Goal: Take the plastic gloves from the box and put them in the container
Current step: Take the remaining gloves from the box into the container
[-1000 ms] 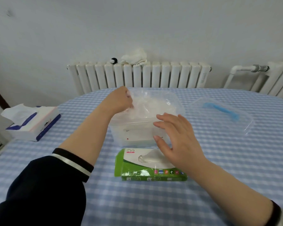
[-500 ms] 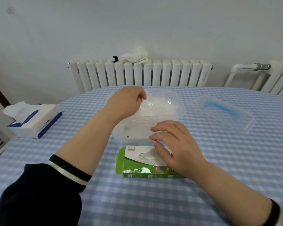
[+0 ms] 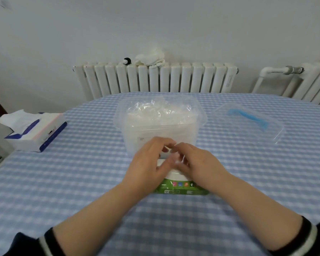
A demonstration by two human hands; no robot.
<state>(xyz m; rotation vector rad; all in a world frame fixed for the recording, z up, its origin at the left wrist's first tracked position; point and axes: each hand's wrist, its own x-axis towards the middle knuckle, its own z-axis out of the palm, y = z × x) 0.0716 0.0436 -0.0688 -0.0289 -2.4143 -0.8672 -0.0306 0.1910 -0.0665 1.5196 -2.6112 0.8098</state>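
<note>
gloves: thin clear plastic gloves (image 3: pixel 161 113) were heaped in the container, crumpled; more presumably inside the box, hidden by the hands
box: green-and-white box (image 3: pixel 181 189) lay flat on the desk (image 3: pixel 81 182), just in front of the container
container: clear tub (image 3: pixel 159 130) stood open, nearly full
left hand: left hand (image 3: pixel 148 165) was over the box top, fingers curled; looked like pinching film, blurred, couldn't tell
right hand: right hand (image 3: pixel 198 163) was touching the left, fingers bent at the box opening; grip unclear
handling: very light, floppy, slippery, clingy; probably several would come out together
grip spot: pinch the sheet edge at the slot, pull up gently
lid: clear lid with blue handle (image 3: pixel 248 122) lay apart on the right
other: tissue pack (image 3: pixel 35 130) at far left
</note>
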